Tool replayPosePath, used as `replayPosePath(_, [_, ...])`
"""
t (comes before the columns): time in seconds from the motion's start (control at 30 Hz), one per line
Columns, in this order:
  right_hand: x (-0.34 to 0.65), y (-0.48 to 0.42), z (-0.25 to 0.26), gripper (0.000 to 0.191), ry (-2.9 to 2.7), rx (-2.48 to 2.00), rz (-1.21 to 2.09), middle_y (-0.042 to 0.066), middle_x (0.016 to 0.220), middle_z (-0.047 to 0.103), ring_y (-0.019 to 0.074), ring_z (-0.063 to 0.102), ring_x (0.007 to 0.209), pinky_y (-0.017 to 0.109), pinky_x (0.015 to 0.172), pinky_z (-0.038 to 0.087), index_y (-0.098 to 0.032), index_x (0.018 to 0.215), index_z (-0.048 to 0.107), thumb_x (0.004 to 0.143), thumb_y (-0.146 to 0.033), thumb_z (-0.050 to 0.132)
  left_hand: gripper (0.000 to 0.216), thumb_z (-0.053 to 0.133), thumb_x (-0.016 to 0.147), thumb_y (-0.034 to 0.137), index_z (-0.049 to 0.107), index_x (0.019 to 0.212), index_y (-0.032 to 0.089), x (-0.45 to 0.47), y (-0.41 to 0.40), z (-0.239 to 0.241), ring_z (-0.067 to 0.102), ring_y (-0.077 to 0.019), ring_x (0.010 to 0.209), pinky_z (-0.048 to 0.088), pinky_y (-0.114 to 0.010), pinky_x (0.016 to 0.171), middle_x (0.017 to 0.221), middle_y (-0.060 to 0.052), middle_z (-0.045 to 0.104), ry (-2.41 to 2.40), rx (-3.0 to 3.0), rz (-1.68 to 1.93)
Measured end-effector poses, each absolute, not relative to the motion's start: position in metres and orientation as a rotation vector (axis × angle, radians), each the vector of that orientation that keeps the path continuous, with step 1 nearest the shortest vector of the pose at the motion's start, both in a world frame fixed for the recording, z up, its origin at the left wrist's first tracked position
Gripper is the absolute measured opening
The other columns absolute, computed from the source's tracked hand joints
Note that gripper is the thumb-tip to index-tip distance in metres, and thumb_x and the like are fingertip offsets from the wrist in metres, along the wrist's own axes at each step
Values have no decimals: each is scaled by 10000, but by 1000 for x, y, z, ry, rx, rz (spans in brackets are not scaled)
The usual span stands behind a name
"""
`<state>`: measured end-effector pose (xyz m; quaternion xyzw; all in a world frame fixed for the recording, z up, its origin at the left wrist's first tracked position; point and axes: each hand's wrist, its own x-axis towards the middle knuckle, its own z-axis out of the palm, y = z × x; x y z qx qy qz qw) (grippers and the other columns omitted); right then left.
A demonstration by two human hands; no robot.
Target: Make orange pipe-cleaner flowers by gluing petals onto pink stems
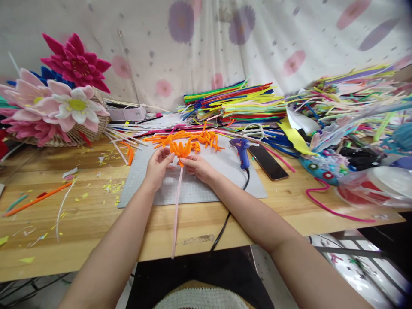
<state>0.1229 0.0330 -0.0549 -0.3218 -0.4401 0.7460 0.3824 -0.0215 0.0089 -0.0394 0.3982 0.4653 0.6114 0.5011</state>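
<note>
Flower (180, 149) of orange chenille is fanning its petals above the grey cutting mat (200, 192). The right hand (198, 168), nearly closed, is pinching the flower's base, seemingly steadying it where the pink stem (177, 206) is joining; the left hand (156, 168) is half-curling beside the petals, its grip unclear. The blue hot-glue gun (242, 152) is lying close, presumably for easy reach.

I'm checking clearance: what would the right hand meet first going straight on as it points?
The orange flower at its base, which the right hand seems to touch already; beyond it, probably the left hand, though depth is unclear.
</note>
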Motion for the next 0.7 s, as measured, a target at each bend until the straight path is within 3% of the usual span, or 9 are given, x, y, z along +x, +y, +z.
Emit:
replayPosePath(0.23, [125, 32, -55, 335, -1187, -827, 1948, -91, 455, 339, 23, 204, 403, 211, 417, 99, -137, 621, 547, 565, -400, 748, 302, 787, 490, 224, 661, 754, 152, -24, 12, -42, 533, -76, 601, 434, -164, 474, 740, 6, 632, 1063, 1023, 1368])
replayPosePath(0.47, [124, 32, -53, 329, -1274, -866, 1954, -101, 434, 318, 22, 188, 383, 217, 406, 92, -124, 678, 590, 587, -410, 725, 152, 741, 524, 155, 704, 669, 177, -26, 11, -41, 466, -61, 579, 397, -162, 445, 710, 19, 535, 1125, 1186, 1465])
replayPosePath(0.6, [124, 31, -52, 365, -1289, -896, 1928, -79, 478, 406, 19, 230, 390, 215, 400, 108, -118, 686, 591, 550, -420, 744, 107, 723, 567, 168, 702, 670, 184, -28, 12, -43, 437, -67, 573, 392, -166, 445, 678, 17, 466, 1154, 1340, 1458])
replayPosePath(0.7, [124, 32, -51, 365, -1271, -871, 1954, -96, 449, 345, 20, 212, 392, 209, 402, 112, -124, 667, 572, 552, -424, 746, 106, 711, 589, 202, 662, 679, 177, -28, 15, -47, 465, -90, 646, 408, -169, 456, 760, -2, 485, 1200, 1475, 1472])
